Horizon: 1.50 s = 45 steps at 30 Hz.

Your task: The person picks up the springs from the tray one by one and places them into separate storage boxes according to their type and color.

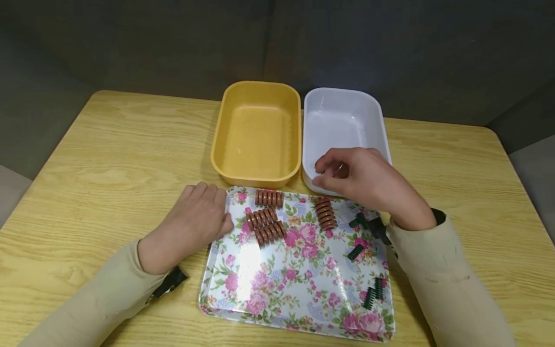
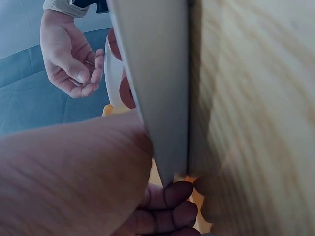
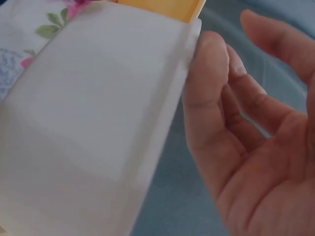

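Observation:
My left hand [image 1: 195, 217] grips the floral tray [image 1: 299, 289] at its far left corner, the thumb by the rim; in the left wrist view its curled fingers [image 2: 179, 194] lie at the tray's edge. My right hand [image 1: 364, 178] is over the near side of the white bin [image 1: 309, 149], fingers loosely bent and thumb apart, nothing between them in the right wrist view. Three brown coil springs [image 1: 270, 233] lie at the tray's far left, and another brown spring [image 1: 325, 215] lies farther right. Several small dark green springs [image 1: 356, 252] are on the tray's right side, some partly behind the right wrist.
A yellow bin [image 1: 218, 140] stands left of the white bin, both just beyond the tray. Everything rests on a wood-grain table [image 1: 130, 159]. Dark panels [image 1: 173, 48] rise behind the table's far edge.

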### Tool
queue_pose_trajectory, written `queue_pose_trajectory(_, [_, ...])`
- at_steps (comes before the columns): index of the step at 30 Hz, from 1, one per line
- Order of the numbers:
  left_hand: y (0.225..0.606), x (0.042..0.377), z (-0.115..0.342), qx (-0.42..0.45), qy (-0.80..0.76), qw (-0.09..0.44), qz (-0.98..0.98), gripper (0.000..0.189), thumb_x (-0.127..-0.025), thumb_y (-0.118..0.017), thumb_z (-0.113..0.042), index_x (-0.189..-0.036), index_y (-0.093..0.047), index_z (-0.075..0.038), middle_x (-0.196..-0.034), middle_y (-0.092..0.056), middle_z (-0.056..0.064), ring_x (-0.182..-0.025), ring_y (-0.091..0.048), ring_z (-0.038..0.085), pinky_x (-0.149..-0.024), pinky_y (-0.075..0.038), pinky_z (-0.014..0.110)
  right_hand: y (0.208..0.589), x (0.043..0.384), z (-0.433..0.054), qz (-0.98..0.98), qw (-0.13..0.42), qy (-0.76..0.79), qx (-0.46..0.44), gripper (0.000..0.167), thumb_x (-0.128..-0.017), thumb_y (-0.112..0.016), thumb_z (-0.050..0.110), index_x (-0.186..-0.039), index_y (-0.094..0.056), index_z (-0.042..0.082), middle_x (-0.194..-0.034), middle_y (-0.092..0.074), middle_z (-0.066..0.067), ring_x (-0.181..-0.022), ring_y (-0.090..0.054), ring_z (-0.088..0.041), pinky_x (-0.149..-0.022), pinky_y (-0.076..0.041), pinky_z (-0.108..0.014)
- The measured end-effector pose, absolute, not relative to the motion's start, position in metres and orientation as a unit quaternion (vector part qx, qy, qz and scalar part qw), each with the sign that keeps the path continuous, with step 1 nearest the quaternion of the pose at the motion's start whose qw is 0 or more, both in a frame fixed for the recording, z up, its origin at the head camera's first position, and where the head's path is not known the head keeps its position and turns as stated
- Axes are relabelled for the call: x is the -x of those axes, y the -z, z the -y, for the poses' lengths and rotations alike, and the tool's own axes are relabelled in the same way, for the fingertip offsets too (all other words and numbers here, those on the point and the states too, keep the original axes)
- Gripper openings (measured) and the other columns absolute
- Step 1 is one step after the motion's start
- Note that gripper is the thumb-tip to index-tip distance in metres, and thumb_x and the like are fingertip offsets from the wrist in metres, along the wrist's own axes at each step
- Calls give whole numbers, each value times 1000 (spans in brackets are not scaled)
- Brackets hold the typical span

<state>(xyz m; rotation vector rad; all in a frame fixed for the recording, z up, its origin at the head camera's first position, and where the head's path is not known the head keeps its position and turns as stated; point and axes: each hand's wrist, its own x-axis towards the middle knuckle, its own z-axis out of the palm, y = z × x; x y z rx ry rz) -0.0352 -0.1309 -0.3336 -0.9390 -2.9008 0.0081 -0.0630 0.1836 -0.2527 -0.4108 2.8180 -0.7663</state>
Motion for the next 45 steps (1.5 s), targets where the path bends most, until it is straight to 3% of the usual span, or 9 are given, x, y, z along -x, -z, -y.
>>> queue_pose_trajectory(9, [334,36,131,314,-5,59,948,24,-90,-57,-23,-79,-42,-8,-74,-39,4,-73,-36,23,-72,-36,37,246,53,-177,-962,108,186,166,25,-91,-77,32,-108,-72,15,-91,-73,-1,-73,-60,-15,-66,-46,-31])
queue_pose_trajectory(18, [334,37,131,312,-1,56,948,24,-90,-57,-22,-79,-42,-8,-74,-39,4,-73,-36,23,-73,-36,37,244,44,-169,-963,152,142,170,36,-90,-78,36,-119,-74,15,-97,-78,-1,-84,-71,-16,-72,-53,-36])
queue_pose_trajectory(21, [334,37,130,312,-2,57,948,24,-90,-57,-22,-79,-42,-8,-74,-39,4,-73,-36,23,-73,-36,37,243,42,-167,-965,152,126,171,31,-90,-78,37,-112,-75,15,-91,-76,2,-80,-68,-15,-71,-51,-37])
queue_pose_trajectory(24, [334,37,130,309,-2,49,950,24,-91,-57,-23,-79,-42,-8,-74,-40,4,-74,-36,23,-73,-36,37,243,41,-166,-967,150,112,174,21,-91,-77,37,-94,-74,16,-73,-65,4,-67,-58,-13,-64,-43,-32])
queue_pose_trajectory(28, [333,37,129,303,-4,35,952,24,-91,-56,-24,-80,-42,-8,-75,-41,4,-75,-36,23,-74,-36,37,243,40,-165,-964,170,101,176,21,-91,-76,36,-81,-70,19,-60,-55,5,-57,-50,-11,-57,-37,-29])
queue_pose_trajectory(35, [333,37,129,299,-6,22,954,24,-92,-55,-24,-81,-42,-8,-76,-41,5,-75,-37,23,-75,-36,37,246,41,-164,-952,229,62,193,32,-89,-78,42,-73,-63,19,-64,-56,3,-57,-50,-12,-56,-38,-28])
queue_pose_trajectory(45, [333,38,129,300,-10,26,954,24,-92,-56,-25,-81,-42,-8,-76,-41,5,-75,-37,23,-75,-36,37,252,42,-160,-954,206,73,207,28,-90,-78,33,-72,-65,17,-63,-57,2,-55,-49,-13,-54,-38,-27])
